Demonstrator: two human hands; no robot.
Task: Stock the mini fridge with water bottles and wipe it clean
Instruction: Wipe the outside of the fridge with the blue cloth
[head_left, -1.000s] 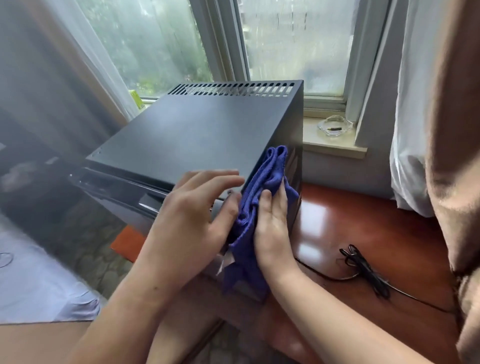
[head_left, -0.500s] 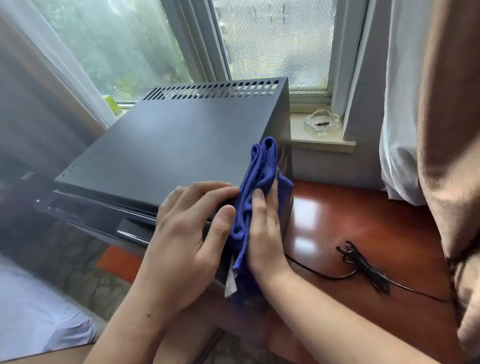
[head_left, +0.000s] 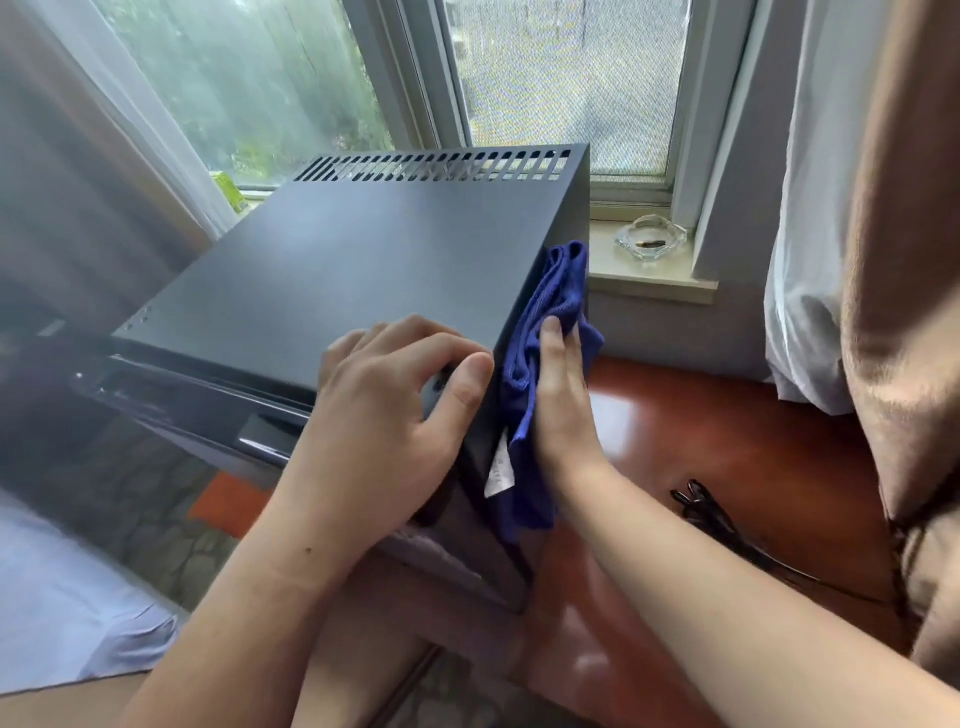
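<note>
Cloth (head_left: 545, 332) under flat right hand (head_left: 563, 410) (fingers straight) on mini fridge (head_left: 353, 275) side | left hand (head_left: 384, 421) grips corner

2 bare, sleeveless forearms

fridge (head_left: 363, 270) on table (head_left: 727, 457), ashtray (head_left: 652, 240) behind
</note>
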